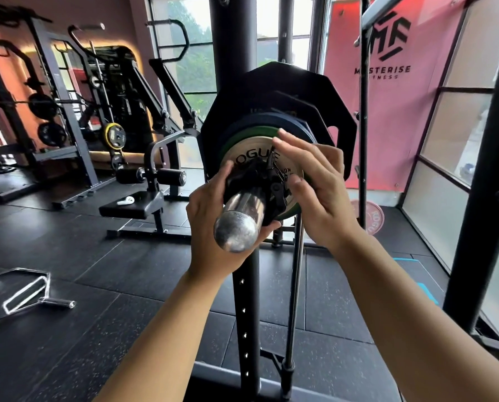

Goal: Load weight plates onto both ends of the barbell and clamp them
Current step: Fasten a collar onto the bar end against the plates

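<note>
**Collar on the sleeve, both hands at the plate stack**

At 8 o'clock of the frame a silver hexagonal trap bar (24, 288) lies on the black rubber floor (126, 285). Towards 9 o'clock a black padded bench (138, 208) carries a small white earbud case (125, 201).

At the centre, the chrome barbell sleeve (239, 224) points towards the camera beside the black perforated rack upright (246, 300). The left hand (210, 227) comes in from 7 o'clock and curls round the black clamp collar (259, 181) on the sleeve, with the thumb on the collar's 10 o'clock side and the fingers wrapped underneath.

The collar sits against a small pale metal plate marked ROGUE (242, 153). Behind that, in order, are a green plate (251, 133), a blue plate (271, 118) and a large black many-sided plate (323, 94), all threaded on the sleeve.

The right hand (317, 192) reaches in from 5 o'clock with its fingers straight and unclenched. They lie across the 2 o'clock side of the pale plate, the tips reaching the green rim, and the thumb is just beside the collar's lever. Whether the lever is locked cannot be told.

At 3 o'clock a pink round plate (373, 216) leans low behind the right wrist. Above it, at 1 o'clock, hangs a red banner with a black logo (387, 111).
</note>
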